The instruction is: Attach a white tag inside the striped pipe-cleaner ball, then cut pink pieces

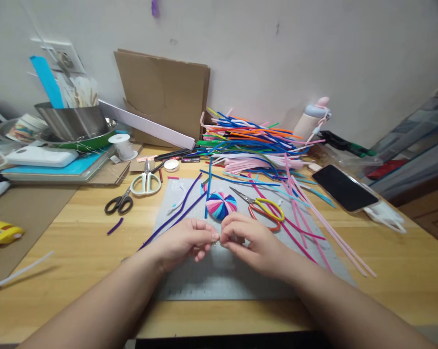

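Above the grey cutting mat (233, 288), my left hand (189, 238) and my right hand (250, 242) meet with their fingertips almost touching. Both are closed in a pinch. Something tiny shows between the fingertips, too small to name. Just behind them on the mat sits a round ball (220, 205) striped in pink, blue and white. Scissors with yellow and orange handles (264, 206) lie right of the ball. Purple pipe cleaners (182, 208) stretch to its left, and pink pipe cleaners (299, 237) cross the mat on the right.
A large heap of coloured pipe cleaners (255, 140) lies at the back, beside leaning cardboard (164, 97). At left are white-handled snips (146, 182), black scissors (119, 203), a spool (123, 147) and a yellow tool (2, 232). A phone (344, 188) and a bottle (311, 118) are at right.
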Demonstrator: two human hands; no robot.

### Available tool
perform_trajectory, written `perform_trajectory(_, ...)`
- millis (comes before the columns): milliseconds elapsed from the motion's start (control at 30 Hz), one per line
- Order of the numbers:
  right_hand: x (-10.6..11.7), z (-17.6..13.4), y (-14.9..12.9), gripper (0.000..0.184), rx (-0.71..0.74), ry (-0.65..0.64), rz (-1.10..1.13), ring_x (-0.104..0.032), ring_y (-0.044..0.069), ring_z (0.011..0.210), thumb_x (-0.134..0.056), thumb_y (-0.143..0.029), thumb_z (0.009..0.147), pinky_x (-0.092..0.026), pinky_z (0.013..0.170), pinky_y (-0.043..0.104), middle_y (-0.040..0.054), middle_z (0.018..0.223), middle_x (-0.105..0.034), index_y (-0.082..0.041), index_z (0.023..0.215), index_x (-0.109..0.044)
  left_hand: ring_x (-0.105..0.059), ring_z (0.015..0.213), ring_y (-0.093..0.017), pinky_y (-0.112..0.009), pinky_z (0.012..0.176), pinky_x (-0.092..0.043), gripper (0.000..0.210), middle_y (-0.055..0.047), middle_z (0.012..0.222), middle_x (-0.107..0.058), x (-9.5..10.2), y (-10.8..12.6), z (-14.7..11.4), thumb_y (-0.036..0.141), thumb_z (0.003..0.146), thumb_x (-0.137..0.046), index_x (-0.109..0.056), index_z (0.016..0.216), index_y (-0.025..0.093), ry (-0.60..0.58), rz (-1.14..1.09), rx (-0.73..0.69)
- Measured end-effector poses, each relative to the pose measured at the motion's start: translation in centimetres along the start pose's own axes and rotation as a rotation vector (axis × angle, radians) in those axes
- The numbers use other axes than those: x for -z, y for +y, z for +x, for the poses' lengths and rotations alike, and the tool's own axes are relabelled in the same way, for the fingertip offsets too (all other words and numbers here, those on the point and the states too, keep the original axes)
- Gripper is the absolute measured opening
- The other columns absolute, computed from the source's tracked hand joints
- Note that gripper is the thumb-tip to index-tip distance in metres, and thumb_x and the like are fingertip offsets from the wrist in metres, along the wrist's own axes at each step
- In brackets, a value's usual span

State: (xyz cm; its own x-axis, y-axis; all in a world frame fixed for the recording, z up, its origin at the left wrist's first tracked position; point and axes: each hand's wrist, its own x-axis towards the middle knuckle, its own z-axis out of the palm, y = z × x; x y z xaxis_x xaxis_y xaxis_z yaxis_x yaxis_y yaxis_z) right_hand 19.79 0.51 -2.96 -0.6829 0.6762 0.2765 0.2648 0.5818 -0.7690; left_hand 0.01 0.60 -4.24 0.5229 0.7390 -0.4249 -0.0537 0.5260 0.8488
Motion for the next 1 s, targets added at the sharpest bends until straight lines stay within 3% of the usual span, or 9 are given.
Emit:
perform_trajectory(100, -0.2, -0.11, 0.16, 0.011, 0.0, -0.005, -0.039, -0.05, 0.012, 0.073, -0.056, -0.009, 0.083, -0.042, 0.064, 0.024, 0.0015, 0.086, -0.053, -0.019, 0.086, -0.052, -0.042, 0.044, -0.004, -0.015, 0.042, -0.035, 0.015, 0.005, 0.05, -0.052, 0.22, 0.17, -0.15, 0.027, 0.069, -0.07, -0.066, 0.067, 0.012, -0.029, 0.085, -0.008)
perform_trajectory(267, -0.24, -0.14, 0.27, 0.012, 0.016, -0.033, -0.105, -0.05, 0.013, 0.075, -0.059, -0.012, 0.082, -0.041, 0.066, 0.025, 0.0018, 0.085, -0.055, -0.018, 0.091, -0.054, -0.063, 0.064, -0.012, -0.017, 0.047, -0.044, 0.018, -0.003, 0.07, -0.068, 0.11, 0.43, -0.31, 0.03, 0.069, -0.071, -0.065, 0.072, 0.013, -0.074, 0.085, 0.109)
perform_trajectory(467, -0.2, -0.03, 0.41, 0.008, 0.06, -0.07, -0.109, -0.053, 0.014, 0.079, -0.056, -0.014, 0.085, -0.043, 0.069, 0.026, 0.0041, 0.087, -0.059, -0.018, 0.091, -0.06, -0.064, 0.058, -0.01, -0.018, 0.053, -0.048, 0.017, -0.003, 0.068, -0.07, 0.23, -0.13, -0.2, 0.025, 0.068, -0.073, -0.065, 0.076, 0.013, -0.06, 0.046, 0.1)
perform_trajectory(700, -0.37, 0.12, 0.31, 0.012, 0.018, -0.013, -0.07, -0.053, 0.012, 0.072, -0.057, -0.01, 0.082, -0.042, 0.064, 0.024, 0.0017, 0.079, -0.059, -0.017, 0.09, -0.062, -0.061, 0.054, -0.009, -0.019, 0.053, -0.047, 0.022, -0.001, 0.063, -0.067, 0.47, -0.45, 0.13, 0.029, 0.066, -0.076, -0.067, 0.073, 0.011, -0.044, 0.08, 0.046)
perform_trajectory(1000, -0.54, 0.2, 0.55, 0.01, -0.01, 0.0, -0.033, -0.053, 0.012, 0.07, -0.055, -0.012, 0.083, -0.041, 0.064, 0.024, 0.0023, 0.078, -0.061, -0.016, 0.086, -0.064, -0.061, 0.05, -0.01, -0.02, 0.05, -0.047, 0.036, -0.002, 0.063, -0.068, 0.25, -0.44, 0.12, 0.03, 0.064, -0.078, -0.052, 0.084, 0.015, -0.068, -0.005, -0.012)
